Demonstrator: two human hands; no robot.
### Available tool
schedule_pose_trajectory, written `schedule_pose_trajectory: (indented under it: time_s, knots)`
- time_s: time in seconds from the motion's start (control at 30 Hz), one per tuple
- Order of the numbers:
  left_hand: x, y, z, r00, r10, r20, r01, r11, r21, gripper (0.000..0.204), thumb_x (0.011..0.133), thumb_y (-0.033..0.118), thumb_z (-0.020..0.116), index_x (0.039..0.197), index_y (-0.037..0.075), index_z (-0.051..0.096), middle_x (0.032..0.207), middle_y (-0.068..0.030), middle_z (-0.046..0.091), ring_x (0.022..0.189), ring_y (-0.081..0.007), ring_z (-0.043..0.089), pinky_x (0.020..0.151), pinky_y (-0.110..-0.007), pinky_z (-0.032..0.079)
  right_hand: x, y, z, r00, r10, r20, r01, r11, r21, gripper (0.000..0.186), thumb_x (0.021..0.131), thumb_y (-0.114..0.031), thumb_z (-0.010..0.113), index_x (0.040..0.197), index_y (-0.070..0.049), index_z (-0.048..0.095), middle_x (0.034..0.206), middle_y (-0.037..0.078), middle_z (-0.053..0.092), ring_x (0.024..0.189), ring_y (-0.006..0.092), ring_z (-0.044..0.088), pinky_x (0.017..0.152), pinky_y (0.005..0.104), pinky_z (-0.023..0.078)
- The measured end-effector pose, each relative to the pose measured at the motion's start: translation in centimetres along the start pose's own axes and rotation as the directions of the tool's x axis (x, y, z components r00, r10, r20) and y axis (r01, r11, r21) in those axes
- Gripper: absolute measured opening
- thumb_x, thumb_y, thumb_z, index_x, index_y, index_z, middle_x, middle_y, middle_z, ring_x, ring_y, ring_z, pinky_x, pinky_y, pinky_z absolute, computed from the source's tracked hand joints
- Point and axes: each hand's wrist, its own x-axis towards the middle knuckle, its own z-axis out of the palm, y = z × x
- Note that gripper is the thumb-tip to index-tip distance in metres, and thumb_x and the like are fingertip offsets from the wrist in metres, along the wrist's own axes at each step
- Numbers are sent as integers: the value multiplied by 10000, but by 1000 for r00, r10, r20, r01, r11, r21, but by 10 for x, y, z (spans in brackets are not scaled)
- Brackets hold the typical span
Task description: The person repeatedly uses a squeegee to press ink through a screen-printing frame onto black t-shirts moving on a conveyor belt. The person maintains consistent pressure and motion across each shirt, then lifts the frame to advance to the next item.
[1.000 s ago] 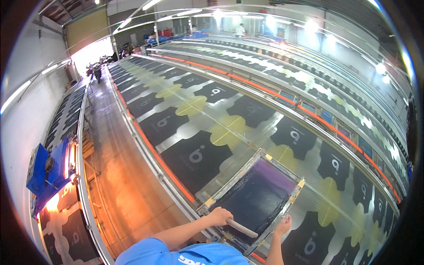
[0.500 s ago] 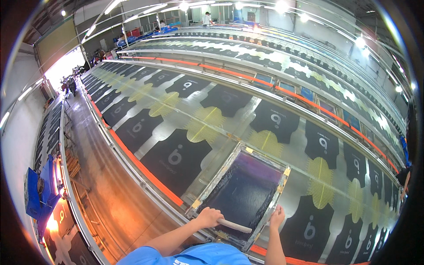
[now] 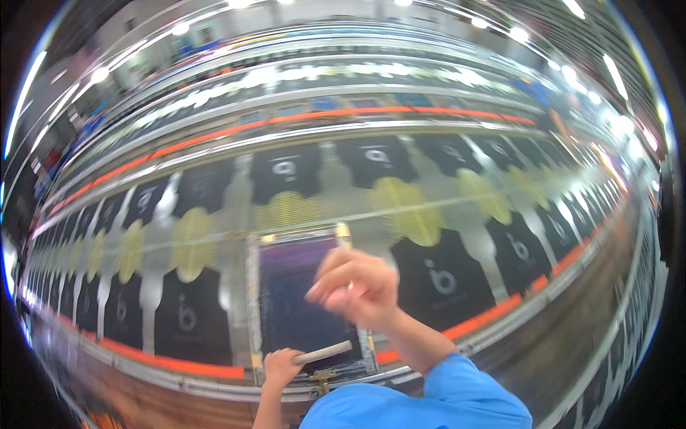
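Right hand point(image 3: 357, 282) lifts from the frame's edge to hover, blurred, above the screen, apparently leaving the frame unheld.
The left hand's point(image 3: 281, 365) grip closes around one end of a pale bar point(image 3: 325, 352) at the near end; whether the curled right grip pinches anything, one cannot tell. The framed screen point(image 3: 254, 304), inky dark with a purple far band, lies on the counter point(image 3: 238, 264) between black shirt pieces point(image 3: 187, 318).

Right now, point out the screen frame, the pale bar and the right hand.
Screen frame point(image 3: 253, 300): head view, on its left rail.
Pale bar point(image 3: 326, 352): head view, middle of its exposed length.
Right hand point(image 3: 366, 287): head view, middle of the motion-blurred hand.
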Motion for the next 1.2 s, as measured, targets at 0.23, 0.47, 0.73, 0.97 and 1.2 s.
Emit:
schedule_pose_trajectory:
  time_s: [0.23,0.47,0.73,0.97,1.2]
  knots:
    - [16,18,3,995,-23,-98,20,999,-35,238,747,333,744,976,278,781,957,14,725,940,-228,673,817,-419,479,35,-85,42,901,-402,162,269,811,520,296,879,-309,769,712,-83,677,626,-32,558,580,180,547,607,326,402]
    - [20,21,8,989,-21,-149,15,999,-47,245,744,317,742,980,266,782,967,13,727,946,-229,673,833,-422,478,40,-104,71,880,-472,56,256,569,782,354,839,-348,821,704,-43,703,567,-19,536,479,124,477,440,290,308]
    - [8,15,9,984,-41,-171,29,997,-70,252,741,299,739,985,252,782,978,12,729,954,-230,672,850,-425,477,30,-98,89,889,-339,308,-48,598,800,322,897,-285,766,744,-15,678,591,22,529,515,175,496,505,332,350]
    - [4,-2,20,995,25,-98,-33,996,-84,299,733,237,732,1030,250,767,997,23,720,977,-220,662,858,-415,473,-39,-69,138,722,-52,690,-514,628,585,317,944,-317,716,904,-3,695,693,112,636,624,225,598,548,373,415]
    - [-10,-6,3,995,53,-79,-56,998,-42,187,765,253,740,950,239,760,895,26,690,901,-214,652,783,-401,471,-148,-54,135,526,-120,842,-714,475,514,367,882,-338,753,1101,-61,651,830,39,542,762,208,534,699,353,433]
